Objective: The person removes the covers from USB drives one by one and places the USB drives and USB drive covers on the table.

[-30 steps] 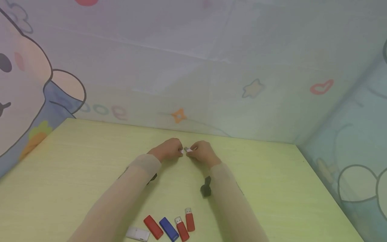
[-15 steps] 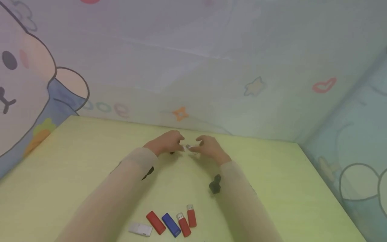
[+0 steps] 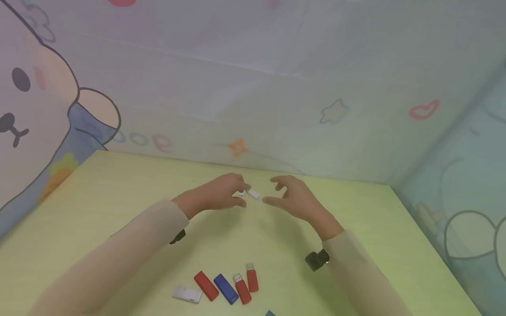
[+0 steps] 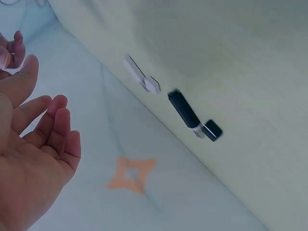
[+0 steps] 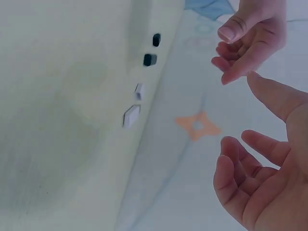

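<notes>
My left hand (image 3: 221,192) hovers over the far part of the table, fingers loosely bent and nothing in them. Across from it, my right hand (image 3: 294,198) is also free, thumb and fingers spread apart. Between them on the table lies a white USB stick (image 3: 253,193), its small white cap (image 3: 241,193) beside it, partly behind the left fingers. The left wrist view shows a black USB stick (image 4: 184,108) with its metal plug bared and its black cap (image 4: 212,130) close by the plug. In the head view this black pair is hidden behind the left hand.
Near the front lie a white stick (image 3: 187,294), a red stick (image 3: 206,285), a blue stick (image 3: 225,289) and two red USB sticks with bare plugs (image 3: 242,289). A small blue corner (image 3: 270,313) shows at the bottom edge. A printed wall (image 3: 276,109) stands behind the table.
Both hands have let go of the white USB stick and its cap, which now lie on the table. The fingers have spread and the right hand has drawn away to the right.
</notes>
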The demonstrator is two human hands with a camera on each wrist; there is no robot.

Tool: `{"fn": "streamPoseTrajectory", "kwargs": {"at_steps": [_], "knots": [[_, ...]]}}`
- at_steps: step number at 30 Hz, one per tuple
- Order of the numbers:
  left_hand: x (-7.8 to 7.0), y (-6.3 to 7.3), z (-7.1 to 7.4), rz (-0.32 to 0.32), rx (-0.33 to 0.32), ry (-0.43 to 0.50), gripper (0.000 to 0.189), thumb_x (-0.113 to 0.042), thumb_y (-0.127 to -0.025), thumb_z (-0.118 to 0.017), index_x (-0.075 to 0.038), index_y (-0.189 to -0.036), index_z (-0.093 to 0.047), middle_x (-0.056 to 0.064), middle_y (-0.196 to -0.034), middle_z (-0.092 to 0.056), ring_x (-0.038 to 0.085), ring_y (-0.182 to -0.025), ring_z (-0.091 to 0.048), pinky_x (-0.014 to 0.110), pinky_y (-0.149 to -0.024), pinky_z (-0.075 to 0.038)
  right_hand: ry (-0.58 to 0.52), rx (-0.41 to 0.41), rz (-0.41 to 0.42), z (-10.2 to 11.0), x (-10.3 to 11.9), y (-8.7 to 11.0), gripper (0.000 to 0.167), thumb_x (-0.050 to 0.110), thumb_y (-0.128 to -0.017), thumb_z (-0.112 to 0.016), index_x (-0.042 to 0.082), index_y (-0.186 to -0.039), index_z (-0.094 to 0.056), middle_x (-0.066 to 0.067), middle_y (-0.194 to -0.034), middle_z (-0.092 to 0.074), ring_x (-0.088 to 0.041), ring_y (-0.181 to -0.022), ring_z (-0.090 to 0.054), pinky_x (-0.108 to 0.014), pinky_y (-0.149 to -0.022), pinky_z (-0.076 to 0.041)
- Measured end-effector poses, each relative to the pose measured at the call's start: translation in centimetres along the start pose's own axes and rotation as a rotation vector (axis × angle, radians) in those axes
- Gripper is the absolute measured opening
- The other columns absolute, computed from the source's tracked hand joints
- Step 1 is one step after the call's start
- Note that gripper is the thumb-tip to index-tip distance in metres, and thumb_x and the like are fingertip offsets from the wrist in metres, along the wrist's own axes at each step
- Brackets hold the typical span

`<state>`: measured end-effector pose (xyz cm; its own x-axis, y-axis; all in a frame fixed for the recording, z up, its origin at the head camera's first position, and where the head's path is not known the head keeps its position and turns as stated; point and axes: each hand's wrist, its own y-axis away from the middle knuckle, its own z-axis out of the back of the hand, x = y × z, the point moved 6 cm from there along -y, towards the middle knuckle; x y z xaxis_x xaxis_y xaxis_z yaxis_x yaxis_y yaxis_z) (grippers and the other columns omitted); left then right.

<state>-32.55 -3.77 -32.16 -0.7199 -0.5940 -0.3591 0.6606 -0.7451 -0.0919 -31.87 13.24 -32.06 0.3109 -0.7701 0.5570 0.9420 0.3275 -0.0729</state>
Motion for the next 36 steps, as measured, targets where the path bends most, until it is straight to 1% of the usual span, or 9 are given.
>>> {"fn": "streamPoseTrajectory", "kwargs": {"at_steps": [2,5,9,12,15,22,29,33,36], "knots": [[-1.0,0.7,-0.1,-0.020,-0.011,0.006,0.044,-0.020,-0.089,-0.068,0.001,-0.127,-0.060,0.011,-0.102,-0.059,0.024,-0.092,-0.056,0.034,-0.080,-0.046,0.006,0.001,0.010,0.2,0.5,1.3,0.062,0.037,-0.084,-0.073,0.008,-0.136,-0.052,-0.015,-0.118,-0.060,-0.021,-0.083,-0.061,-0.033,-0.070,-0.051],[-2.2,1.8,-0.4,-0.040,-0.016,0.007,0.044,-0.021,-0.090,-0.068,0.000,-0.127,-0.060,0.012,-0.113,-0.059,0.026,-0.103,-0.055,0.037,-0.084,-0.047,0.013,0.001,0.034,0.5,1.0,3.2,0.062,0.036,-0.084,-0.074,0.009,-0.135,-0.052,-0.011,-0.115,-0.060,-0.017,-0.080,-0.059,-0.030,-0.067,-0.050],[-3.8,3.1,-1.0,-0.071,-0.006,-0.012,0.047,-0.024,-0.091,-0.067,0.000,-0.129,-0.059,0.013,-0.121,-0.057,0.025,-0.107,-0.053,0.038,-0.088,-0.047,0.009,0.005,0.065,0.8,1.7,5.6,0.061,0.035,-0.083,-0.075,0.010,-0.134,-0.054,-0.007,-0.112,-0.061,-0.014,-0.078,-0.057,-0.029,-0.065,-0.049],[-4.9,4.0,-1.3,-0.117,-0.016,-0.025,0.046,-0.024,-0.090,-0.069,0.001,-0.127,-0.060,0.008,-0.109,-0.058,0.019,-0.095,-0.052,0.032,-0.083,-0.046,0.005,0.008,0.088,0.9,2.0,7.3,0.058,0.035,-0.083,-0.075,0.010,-0.132,-0.056,-0.003,-0.108,-0.060,-0.011,-0.077,-0.056,-0.028,-0.063,-0.049],[-5.9,4.8,-1.8,-0.171,-0.042,-0.035,0.045,-0.024,-0.088,-0.070,0.000,-0.125,-0.062,0.004,-0.103,-0.057,0.016,-0.091,-0.050,0.028,-0.082,-0.045,0.007,0.013,0.117,0.9,2.2,9.0,0.056,0.037,-0.083,-0.075,0.011,-0.129,-0.058,0.001,-0.104,-0.059,-0.009,-0.077,-0.055,-0.026,-0.060,-0.047],[-8.0,6.4,-3.9,-0.233,-0.028,-0.020,0.042,-0.025,-0.089,-0.069,-0.004,-0.124,-0.063,0.003,-0.110,-0.059,0.015,-0.099,-0.053,0.027,-0.088,-0.045,-0.007,0.079,0.092,-0.5,1.9,12.8,0.057,0.048,-0.081,-0.073,0.016,-0.126,-0.059,0.007,-0.097,-0.057,-0.009,-0.077,-0.053,-0.022,-0.058,-0.045],[-10.1,7.3,-5.2,-0.281,0.009,0.091,0.040,-0.023,-0.090,-0.068,-0.003,-0.125,-0.063,0.001,-0.111,-0.059,0.009,-0.097,-0.051,0.017,-0.084,-0.044,-0.036,0.178,0.058,-2.3,1.5,15.3,0.060,0.052,-0.083,-0.069,0.016,-0.129,-0.056,0.004,-0.105,-0.057,-0.009,-0.082,-0.052,-0.023,-0.060,-0.045],[-11.2,7.6,-5.9,-0.328,0.009,0.089,0.040,-0.023,-0.090,-0.069,-0.004,-0.124,-0.064,-0.001,-0.110,-0.059,0.007,-0.096,-0.051,0.015,-0.084,-0.042,-0.067,0.245,0.030,-3.3,1.1,16.1,0.060,0.051,-0.083,-0.069,0.017,-0.130,-0.055,0.005,-0.109,-0.056,-0.008,-0.083,-0.052,-0.024,-0.063,-0.045],[-11.7,7.7,-6.4,-0.364,0.000,0.098,0.039,-0.023,-0.088,-0.070,-0.005,-0.122,-0.065,-0.001,-0.105,-0.059,0.005,-0.091,-0.050,0.011,-0.082,-0.040,-0.089,0.269,0.040,-4.1,0.8,16.6,0.057,0.047,-0.084,-0.070,0.015,-0.130,-0.056,0.005,-0.109,-0.056,-0.006,-0.082,-0.051,-0.023,-0.064,-0.045]]}}
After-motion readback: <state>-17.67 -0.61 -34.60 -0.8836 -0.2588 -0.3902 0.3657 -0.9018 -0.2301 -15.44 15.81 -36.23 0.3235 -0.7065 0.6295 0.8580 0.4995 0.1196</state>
